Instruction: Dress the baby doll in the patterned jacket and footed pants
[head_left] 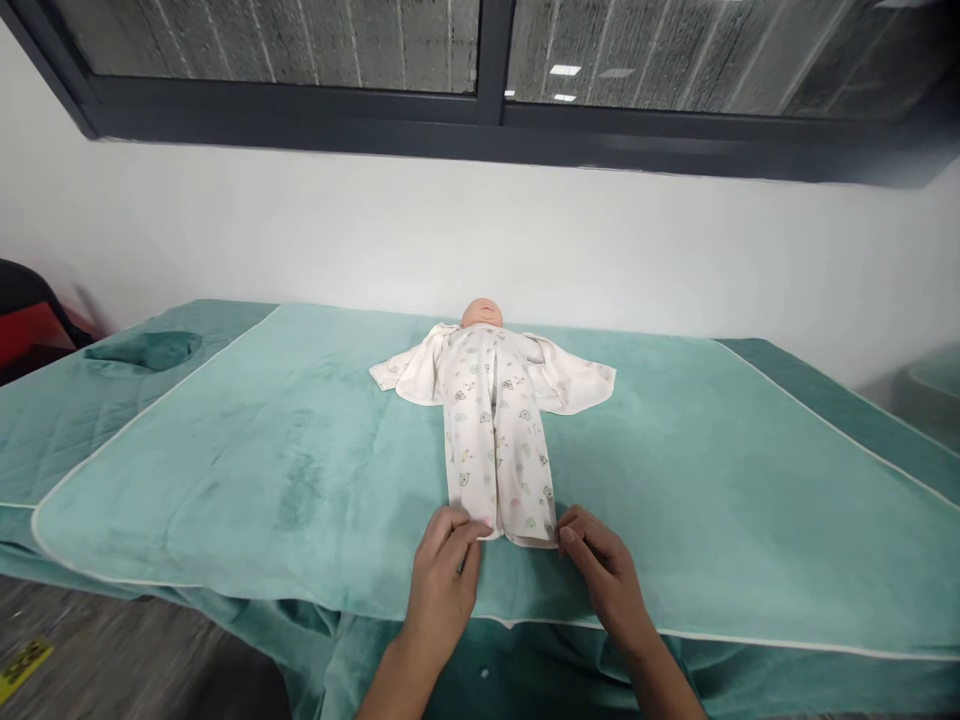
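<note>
A baby doll [481,313] lies on its back on a teal blanket [300,450], head toward the wall. It wears an open white jacket [574,382] and white printed trousers [495,440] laid over its body and legs. My left hand [444,580] pinches the hem of the left trouser leg with curled fingers. At the hem of the right trouser leg, my right hand [604,575] has its fingertips curled on the fabric.
The blanket covers a bed draped in darker green cloth [840,400], set against a white wall under a dark-framed window. A folded green cloth [146,350] lies at the far left. A red and black object [30,320] stands beyond the left end.
</note>
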